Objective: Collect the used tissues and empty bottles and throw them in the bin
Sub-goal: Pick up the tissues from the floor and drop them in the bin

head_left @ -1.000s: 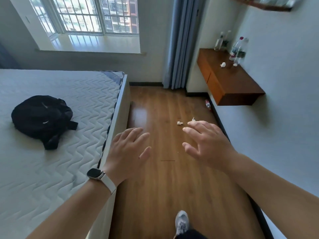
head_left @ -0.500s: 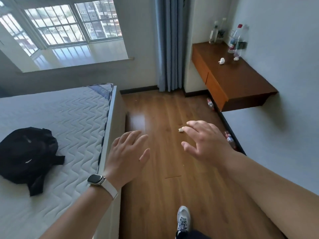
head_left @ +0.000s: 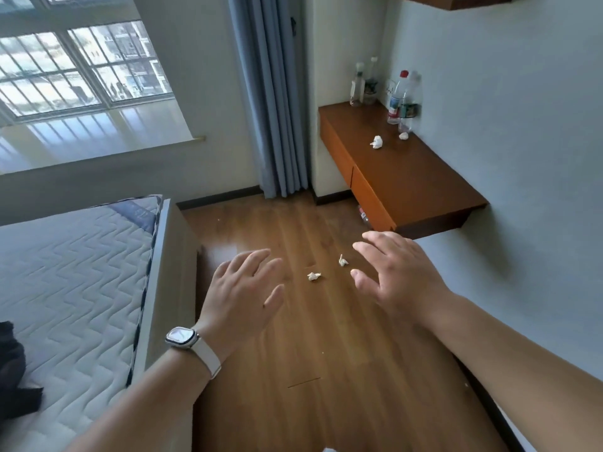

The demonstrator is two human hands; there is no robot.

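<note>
Wooden floor ran from near to far, with a quilted mattress at left and a wall-mounted desk at far right. Both hands hovered over the floor holding nothing, left hand and right hand each with fingers spread apart. Four upright bottles and two crumpled tissues sat on the desk, one bottle lay beneath it, and two floor tissues lay between the hands.

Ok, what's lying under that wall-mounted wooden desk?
A plastic bottle lies on the floor just under the desk's front edge, only partly showing. The desk covers whatever is deeper beneath it, and the right hand blocks the near corner.
</note>
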